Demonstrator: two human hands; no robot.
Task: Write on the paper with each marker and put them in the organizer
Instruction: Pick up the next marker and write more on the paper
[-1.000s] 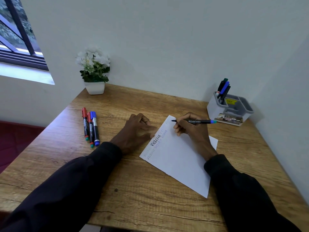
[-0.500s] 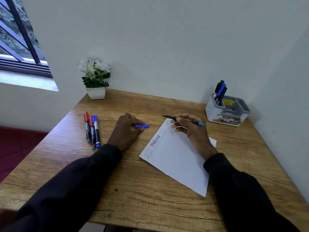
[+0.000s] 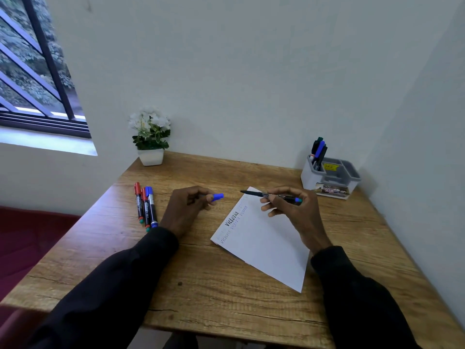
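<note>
One view only: a wide-angle head camera, set above the near edge of the counter (image 3: 226, 285) and facing forward and down. Both sleeves enter from the bottom corners, and the hands sit near frame centre, at close range. The far wall (image 3: 251, 71) fills the upper half. A window (image 3: 30, 71) occupies the upper left. Straight lines bow toward the frame edges. No second view overlaps this one.

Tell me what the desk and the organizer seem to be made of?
Desk: wood or wood-look laminate, matte; brown grain lines and a knot show, which one I cannot tell. Organizer: likely moulded plastic, smooth grey-white walls with rounded corners.
</note>
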